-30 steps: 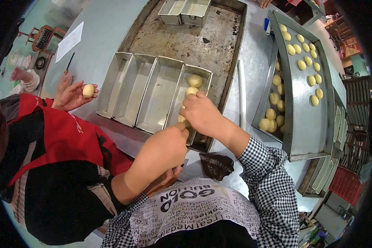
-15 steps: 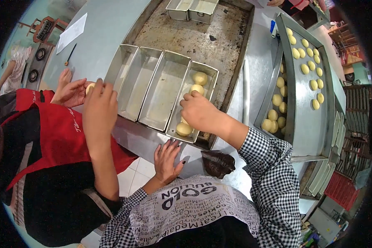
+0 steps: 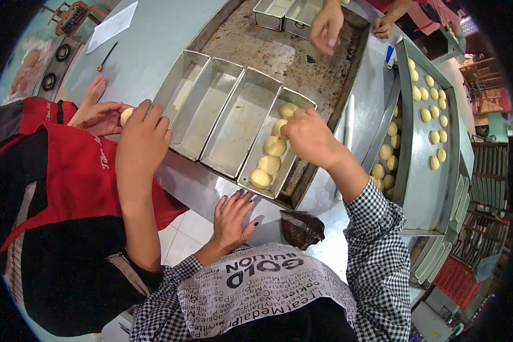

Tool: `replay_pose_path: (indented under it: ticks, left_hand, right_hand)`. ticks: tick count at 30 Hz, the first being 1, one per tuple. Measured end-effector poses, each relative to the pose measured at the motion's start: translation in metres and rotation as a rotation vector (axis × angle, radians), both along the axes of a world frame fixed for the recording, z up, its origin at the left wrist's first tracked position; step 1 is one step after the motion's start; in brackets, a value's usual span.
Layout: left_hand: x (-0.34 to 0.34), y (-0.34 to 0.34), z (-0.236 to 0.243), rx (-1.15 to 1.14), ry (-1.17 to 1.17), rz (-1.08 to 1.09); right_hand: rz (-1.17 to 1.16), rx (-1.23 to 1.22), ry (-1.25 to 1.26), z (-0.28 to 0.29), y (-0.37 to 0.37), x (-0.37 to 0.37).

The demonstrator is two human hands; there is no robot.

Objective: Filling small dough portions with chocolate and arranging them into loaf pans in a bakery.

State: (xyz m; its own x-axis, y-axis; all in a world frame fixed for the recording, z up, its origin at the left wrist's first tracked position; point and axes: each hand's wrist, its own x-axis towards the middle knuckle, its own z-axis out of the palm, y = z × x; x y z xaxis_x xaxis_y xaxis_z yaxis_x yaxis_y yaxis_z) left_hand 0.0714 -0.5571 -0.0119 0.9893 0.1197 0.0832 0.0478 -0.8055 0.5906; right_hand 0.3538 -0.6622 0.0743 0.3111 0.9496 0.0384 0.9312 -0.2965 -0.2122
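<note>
My right hand is over the rightmost loaf pan, fingers curled down by the upper dough balls. Its fingertips are partly hidden; whether they grip a ball I cannot make out. Several smooth yellow dough balls sit in a row along this pan. My left hand lies flat with fingers spread at the table's near edge, holding nothing. To the left, the other metal loaf pans stand side by side with no dough seen in them.
A co-worker's hands at left hold a dough ball. Another person's hand reaches over the large baking tray. More dough balls lie on a raised tray at right. A dark crumpled bag lies near me.
My right hand has shifted up along the pan, uncovering dough balls in the row. Another person's hand has come in over the tray's far end. My left hand stays flat.
</note>
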Motion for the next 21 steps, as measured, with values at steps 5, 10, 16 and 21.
replay_pose_path:
  ticks: [5, 10, 16, 21]
  left_hand:
    - [0.000, 0.000, 0.005, -0.024, -0.016, 0.002]
    - [0.002, 0.000, 0.003, -0.020, -0.030, -0.004]
    - [0.000, 0.002, 0.004, -0.004, -0.075, -0.002]
    - [-0.003, -0.003, 0.008, 0.028, -0.119, 0.005]
  right_hand:
    - [0.000, -0.144, -0.074, -0.007, 0.005, -0.010]
    - [-0.002, -0.101, -0.067, -0.009, 0.003, -0.025]
    - [-0.399, 0.342, -0.122, 0.060, -0.035, -0.036]
    - [-0.747, 0.655, 0.100, 0.065, -0.140, -0.069]
